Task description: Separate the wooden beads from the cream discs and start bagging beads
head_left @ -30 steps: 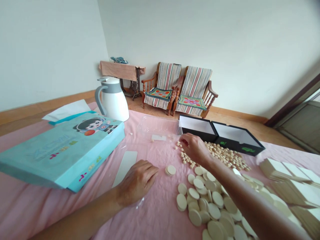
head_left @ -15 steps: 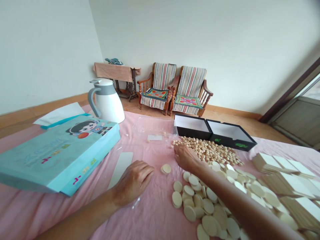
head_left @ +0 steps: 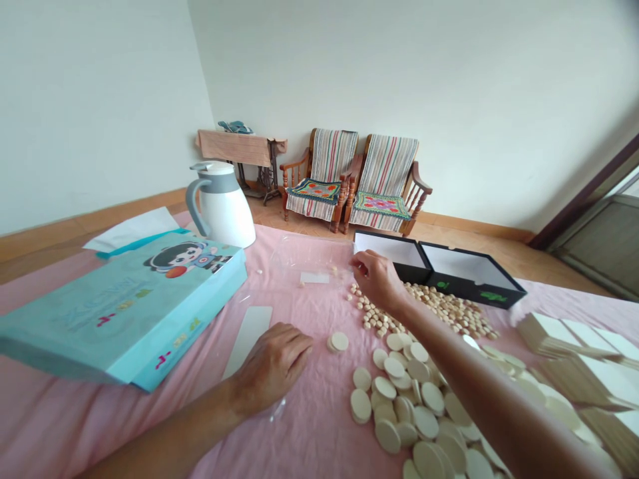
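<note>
My left hand [head_left: 273, 364] rests on the pink cloth with its fingers curled in, over the edge of a clear plastic piece with a white strip [head_left: 249, 336]; whatever is under the fingers is hidden. My right hand [head_left: 375, 276] is raised at the far left of a pile of small round wooden pieces [head_left: 444, 309]. Its fingers are bent together in a pinch, and what they hold cannot be made out. Left of it lies a clear plastic tray [head_left: 289, 256] with a few small wooden pieces by it. Some pale discs [head_left: 338, 342] lie stacked between my hands.
Many loose discs [head_left: 424, 422] spread under my right forearm. Stacks of square boards [head_left: 549, 332] stand at the right. Two black boxes [head_left: 469, 276] sit behind the wooden pieces. A turquoise box [head_left: 124, 299] and a white jug [head_left: 224, 213] are at the left.
My right hand has lifted from the pile of small wooden pieces and moved farther away, toward the plastic tray and black boxes. My left hand stays in place; the view has shifted slightly.
</note>
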`<state>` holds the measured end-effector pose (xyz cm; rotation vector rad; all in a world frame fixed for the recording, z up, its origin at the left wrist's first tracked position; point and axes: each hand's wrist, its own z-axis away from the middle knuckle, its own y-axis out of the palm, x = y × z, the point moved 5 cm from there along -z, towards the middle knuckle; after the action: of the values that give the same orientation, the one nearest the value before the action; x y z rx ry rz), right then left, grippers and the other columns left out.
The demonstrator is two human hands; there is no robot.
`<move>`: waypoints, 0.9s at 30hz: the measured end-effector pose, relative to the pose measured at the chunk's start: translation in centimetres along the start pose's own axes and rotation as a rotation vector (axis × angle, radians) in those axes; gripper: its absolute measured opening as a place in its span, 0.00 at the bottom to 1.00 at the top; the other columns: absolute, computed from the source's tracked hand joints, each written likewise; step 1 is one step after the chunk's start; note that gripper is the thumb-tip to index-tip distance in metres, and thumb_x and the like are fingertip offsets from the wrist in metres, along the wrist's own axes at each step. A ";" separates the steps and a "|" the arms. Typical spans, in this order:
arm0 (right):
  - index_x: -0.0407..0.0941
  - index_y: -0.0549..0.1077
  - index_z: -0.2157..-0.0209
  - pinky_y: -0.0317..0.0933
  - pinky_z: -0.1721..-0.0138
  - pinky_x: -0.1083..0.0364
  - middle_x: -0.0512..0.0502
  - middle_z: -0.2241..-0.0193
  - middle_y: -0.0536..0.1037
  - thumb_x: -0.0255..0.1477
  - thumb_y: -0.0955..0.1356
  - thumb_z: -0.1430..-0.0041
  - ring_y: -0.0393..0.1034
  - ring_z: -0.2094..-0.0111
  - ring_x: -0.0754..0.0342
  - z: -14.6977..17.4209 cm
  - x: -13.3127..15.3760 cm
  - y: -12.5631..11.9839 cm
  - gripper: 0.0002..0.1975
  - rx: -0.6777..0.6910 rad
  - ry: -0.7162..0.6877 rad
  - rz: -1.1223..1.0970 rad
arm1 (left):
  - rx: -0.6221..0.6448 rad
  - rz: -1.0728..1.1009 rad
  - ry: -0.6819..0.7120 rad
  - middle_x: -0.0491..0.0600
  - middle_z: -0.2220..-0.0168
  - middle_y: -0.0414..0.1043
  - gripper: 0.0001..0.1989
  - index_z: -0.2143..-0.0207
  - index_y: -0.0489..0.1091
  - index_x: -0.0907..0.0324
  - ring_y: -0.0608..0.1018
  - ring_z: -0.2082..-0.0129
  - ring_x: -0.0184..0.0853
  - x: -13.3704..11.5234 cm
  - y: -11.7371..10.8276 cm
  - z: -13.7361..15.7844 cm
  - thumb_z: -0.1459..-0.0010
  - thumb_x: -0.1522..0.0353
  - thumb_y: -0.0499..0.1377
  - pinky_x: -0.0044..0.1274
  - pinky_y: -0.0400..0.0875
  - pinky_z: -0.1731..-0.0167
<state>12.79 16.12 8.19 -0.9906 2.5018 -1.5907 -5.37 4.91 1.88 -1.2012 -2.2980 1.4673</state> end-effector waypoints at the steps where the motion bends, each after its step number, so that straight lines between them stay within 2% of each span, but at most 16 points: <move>1: 0.43 0.71 0.68 0.54 0.67 0.60 0.48 0.72 0.70 0.22 0.61 0.45 0.63 0.72 0.58 0.5 0.1 0.3 0.08 0.034 -0.013 0.011 | -0.005 -0.003 0.004 0.49 0.73 0.73 0.10 0.66 0.73 0.60 0.74 0.70 0.32 -0.1 -0.1 0.0 0.39 0.72 0.51 0.25 0.67 0.67; 8: 0.41 0.72 0.71 0.55 0.63 0.57 0.42 0.69 0.74 0.17 0.60 0.46 0.65 0.64 0.53 3.2 1.0 4.0 0.11 0.394 -0.190 0.304 | -0.058 -0.058 -0.005 0.49 0.73 0.72 0.09 0.66 0.72 0.59 0.73 0.69 0.32 0.4 -1.2 -0.1 0.40 0.73 0.51 0.26 0.66 0.65; 11: 0.40 0.72 0.68 0.55 0.60 0.54 0.39 0.67 0.74 0.16 0.59 0.46 0.65 0.62 0.50 3.5 1.1 5.4 0.12 0.460 -0.241 0.407 | -0.113 -0.076 -0.009 0.49 0.72 0.73 0.08 0.65 0.71 0.60 0.73 0.69 0.33 0.8 -2.1 -0.2 0.40 0.73 0.51 0.26 0.66 0.65; 14: 0.39 0.72 0.65 0.55 0.60 0.53 0.37 0.65 0.74 0.15 0.58 0.46 0.65 0.61 0.49 3.8 0.6 6.2 0.13 0.477 -0.202 0.448 | -0.146 -0.085 -0.010 0.49 0.72 0.73 0.08 0.65 0.70 0.60 0.73 0.69 0.33 1.1 -2.7 -0.3 0.40 0.73 0.51 0.25 0.66 0.66; 17: 0.39 0.71 0.66 0.55 0.60 0.53 0.38 0.65 0.73 0.16 0.58 0.45 0.65 0.61 0.48 4.0 0.2 6.2 0.13 0.465 -0.169 0.437 | -0.145 -0.087 -0.007 0.48 0.72 0.73 0.08 0.65 0.70 0.60 0.73 0.69 0.33 1.2 -2.6 -0.4 0.40 0.74 0.51 0.25 0.66 0.66; 20: 0.40 0.71 0.67 0.56 0.64 0.55 0.40 0.67 0.72 0.17 0.59 0.46 0.66 0.65 0.51 3.6 0.3 5.2 0.11 0.427 -0.146 0.359 | -0.138 -0.084 -0.001 0.48 0.73 0.73 0.08 0.66 0.71 0.59 0.73 0.69 0.32 1.1 -2.4 -0.3 0.41 0.73 0.52 0.25 0.66 0.66; 23: 0.41 0.70 0.65 0.56 0.67 0.58 0.43 0.67 0.72 0.19 0.60 0.45 0.65 0.69 0.55 2.0 1.0 3.4 0.10 0.275 -0.122 0.192 | -0.145 -0.076 0.005 0.48 0.73 0.72 0.08 0.66 0.71 0.59 0.74 0.70 0.32 1.0 -2.2 -0.2 0.41 0.74 0.52 0.25 0.66 0.66; 27: 0.41 0.70 0.64 0.57 0.65 0.59 0.44 0.67 0.71 0.19 0.60 0.45 0.65 0.68 0.56 -1.1 1.1 2.1 0.11 0.065 -0.102 0.056 | -0.151 -0.069 0.010 0.48 0.73 0.72 0.09 0.66 0.72 0.59 0.74 0.70 0.32 0.9 -2.1 -0.1 0.41 0.74 0.52 0.25 0.66 0.66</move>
<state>10.47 17.00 7.34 -0.9592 2.3741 -1.5540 -7.04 5.22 3.39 -1.1496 -2.4549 1.2826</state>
